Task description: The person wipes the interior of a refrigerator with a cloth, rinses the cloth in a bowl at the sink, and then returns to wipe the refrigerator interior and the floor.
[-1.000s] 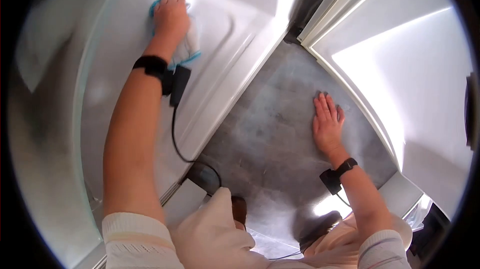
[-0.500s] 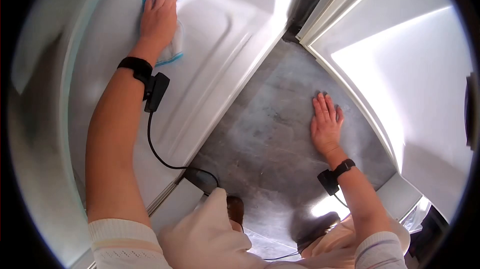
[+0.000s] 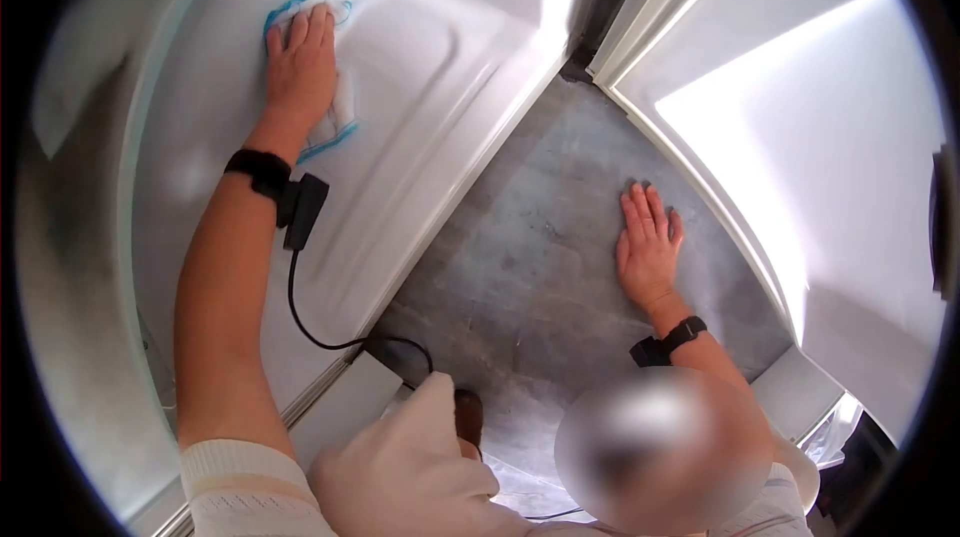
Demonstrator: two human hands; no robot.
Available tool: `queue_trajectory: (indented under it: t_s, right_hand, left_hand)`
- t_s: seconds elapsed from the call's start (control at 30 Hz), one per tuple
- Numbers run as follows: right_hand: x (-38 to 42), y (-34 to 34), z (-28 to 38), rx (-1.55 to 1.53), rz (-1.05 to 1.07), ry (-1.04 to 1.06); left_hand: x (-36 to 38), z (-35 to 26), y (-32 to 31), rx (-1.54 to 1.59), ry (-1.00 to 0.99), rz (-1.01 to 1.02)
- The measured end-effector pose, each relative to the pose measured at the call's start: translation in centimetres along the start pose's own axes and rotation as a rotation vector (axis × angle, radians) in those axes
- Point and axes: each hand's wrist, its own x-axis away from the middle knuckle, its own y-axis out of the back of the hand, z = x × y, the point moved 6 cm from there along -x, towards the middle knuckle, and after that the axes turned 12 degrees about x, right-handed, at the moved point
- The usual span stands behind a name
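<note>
Left hand (image 3: 300, 62) pressed flat on blue-edged cloth (image 3: 335, 127), upper left, against white shower tray (image 3: 420, 67). Right hand (image 3: 648, 249) splayed on grey floor (image 3: 530, 267), holding nothing. Wiping judged midway; dirt not discernible.

left hand (image 3: 298, 62) | slid cloth (image 3: 330, 122) leftward across white tray | since 1 s ago

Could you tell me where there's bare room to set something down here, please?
The grey stone-look floor is bare between the white shower tray and the flat right hand. The tray's far corner is taken by the left hand pressing the blue-edged white cloth.
</note>
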Motion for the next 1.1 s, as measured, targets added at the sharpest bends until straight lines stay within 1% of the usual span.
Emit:
queue_trajectory:
  t_s: [0.03, 0.07, 0.13, 0.17, 0.3, 0.37, 0.5, 0.57, 0.6, 0.67, 0.7, 0.77, 0.8, 0.87, 0.9, 0.93, 1.0, 1.03, 1.1]
  right_hand:
    - [0.2, -0.1, 0.2, -0.004, 0.007, -0.001]
    - [0.1, 0.1, 0.2, -0.002, -0.008, -0.004]
    - [-0.2, 0.5, 0.0, 0.01, -0.032, -0.003]
    - [-0.2, 0.5, 0.0, 0.013, -0.032, 0.003]
    - [0.0, 0.4, 0.0, -0.022, -0.032, 0.006]
    - [0.1, -0.1, -0.2, -0.005, -0.038, 0.008]
    - [0.0, 0.0, 0.0, 0.005, -0.018, -0.008]
    - [0.1, 0.0, 0.0, 0.016, -0.013, -0.009]
    - [0.0, 0.0, 0.0, 0.023, -0.016, -0.003]
    - [-0.2, 0.5, 0.1, 0.011, -0.011, -0.002]
    - [0.0, 0.7, 0.1, -0.005, -0.008, -0.001]
    - [0.1, 0.3, 0.1, 0.001, -0.007, -0.001]
    - [-0.1, 0.2, 0.1, 0.005, -0.007, -0.005]
    - [-0.1, 0.0, 0.0, -0.006, -0.013, -0.011]
    - [0.0, -0.1, 0.0, -0.005, -0.009, -0.014]
    - [0.1, -0.2, 0.0, -0.01, -0.007, -0.016]
    - [0.0, -0.1, 0.0, 0.005, 0.008, -0.019]
    - [-0.1, -0.1, -0.1, 0.005, 0.011, -0.022]
    - [0.0, -0.1, 0.0, 0.018, -0.005, -0.012]
  left_hand:
    - [0.1, -0.2, 0.0, -0.016, -0.047, -0.049]
    - [-0.9, -0.1, -0.6, -0.015, -0.046, -0.05]
    - [-4.2, -0.6, -1.2, 0.055, -0.123, -0.084]
    - [-5.2, -0.9, -1.6, 0.027, -0.056, 0.024]
    - [-4.4, -0.7, -1.4, -0.016, -0.061, -0.029]
    - [-3.2, 0.0, -1.5, 0.128, 0.107, 0.185]
    - [-2.4, -0.3, -1.2, 0.033, 0.041, 0.142]
    - [-4.1, -0.8, -1.2, 0.021, -0.074, -0.035]
    - [-4.7, -0.9, -1.6, 0.025, -0.068, -0.037]
    - [-5.5, -1.1, -2.5, -0.018, 0.031, 0.013]
    - [-5.5, -1.3, -2.5, -0.013, 0.035, 0.02]
    - [-5.8, -0.3, -3.4, 0.215, 0.126, 0.244]
    - [-5.6, 0.0, -3.6, 0.206, 0.124, 0.24]
    - [-4.6, 0.4, -4.1, 0.639, 0.241, 0.151]
    - [-4.4, -0.1, -2.6, 0.779, 0.367, 0.15]
    - [-4.7, -0.1, -1.3, 0.777, 0.363, 0.154]
    - [-3.6, 1.1, -1.8, 0.992, 0.78, 0.269]
    - [-3.5, 1.4, -2.1, 0.994, 0.777, 0.272]
    - [-3.6, 2.9, -0.9, 0.68, 0.552, -0.055]
